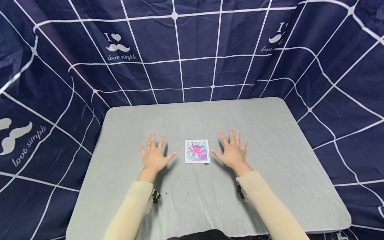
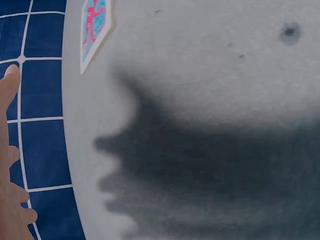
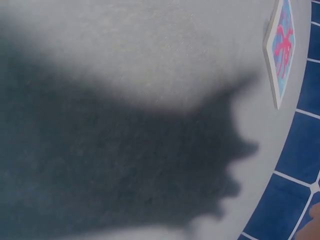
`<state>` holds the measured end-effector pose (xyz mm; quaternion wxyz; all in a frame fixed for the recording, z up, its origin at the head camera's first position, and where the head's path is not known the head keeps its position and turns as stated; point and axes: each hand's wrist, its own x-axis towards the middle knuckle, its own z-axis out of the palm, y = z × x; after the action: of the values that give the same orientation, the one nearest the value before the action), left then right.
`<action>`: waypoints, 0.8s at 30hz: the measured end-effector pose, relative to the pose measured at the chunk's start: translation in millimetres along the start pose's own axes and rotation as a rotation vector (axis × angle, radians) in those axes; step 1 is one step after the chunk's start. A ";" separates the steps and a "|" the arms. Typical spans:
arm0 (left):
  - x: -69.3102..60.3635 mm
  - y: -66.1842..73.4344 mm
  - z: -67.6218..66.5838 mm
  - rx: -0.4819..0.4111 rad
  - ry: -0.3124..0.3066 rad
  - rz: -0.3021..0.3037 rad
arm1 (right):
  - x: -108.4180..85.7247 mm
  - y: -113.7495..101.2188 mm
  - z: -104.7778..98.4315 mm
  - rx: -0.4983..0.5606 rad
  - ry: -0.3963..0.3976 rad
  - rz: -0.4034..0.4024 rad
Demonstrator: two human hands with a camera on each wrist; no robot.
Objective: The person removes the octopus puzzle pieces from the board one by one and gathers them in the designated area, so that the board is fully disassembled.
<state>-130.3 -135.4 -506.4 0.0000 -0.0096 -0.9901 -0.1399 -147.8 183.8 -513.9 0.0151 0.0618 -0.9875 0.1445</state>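
Note:
A square white-bordered picture tile point(image 1: 197, 151) with a pink octopus on a blue ground lies flat near the middle of the table. To its left, my left hand point(image 1: 154, 156) hovers over the cloth with fingers spread, its shadow below. My right hand point(image 1: 233, 153) is held the same way on the tile's right, thumb pointing toward it. Neither hand touches the tile or holds anything. The left wrist view has the tile point(image 2: 95, 30) at the top, with part of the left hand point(image 2: 12, 175) at the edge. In the right wrist view the tile point(image 3: 282, 52) appears upper right.
A grey cloth covers the table point(image 1: 135, 120), which has rounded corners. Dark blue curtains point(image 1: 198, 40) with white grid lines hang behind it and along both sides. A few small dark specks dot the cloth near the left wrist.

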 end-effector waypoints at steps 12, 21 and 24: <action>0.7 0.1 22.9 -0.021 0.038 0.032 | 11.7 -8.2 10.1 0.078 -0.054 0.000; -1.6 13.6 36.6 -0.001 0.018 0.097 | 17.3 -17.3 19.8 0.097 -0.089 -0.013; -3.1 18.4 40.3 -0.013 0.009 0.123 | 18.9 -21.7 23.6 0.108 -0.093 -0.026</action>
<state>-126.8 -106.6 -540.1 0.0132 -0.0700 -0.9867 -0.1462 -164.0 154.1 -529.4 -0.0325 0.0818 -0.9770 0.1943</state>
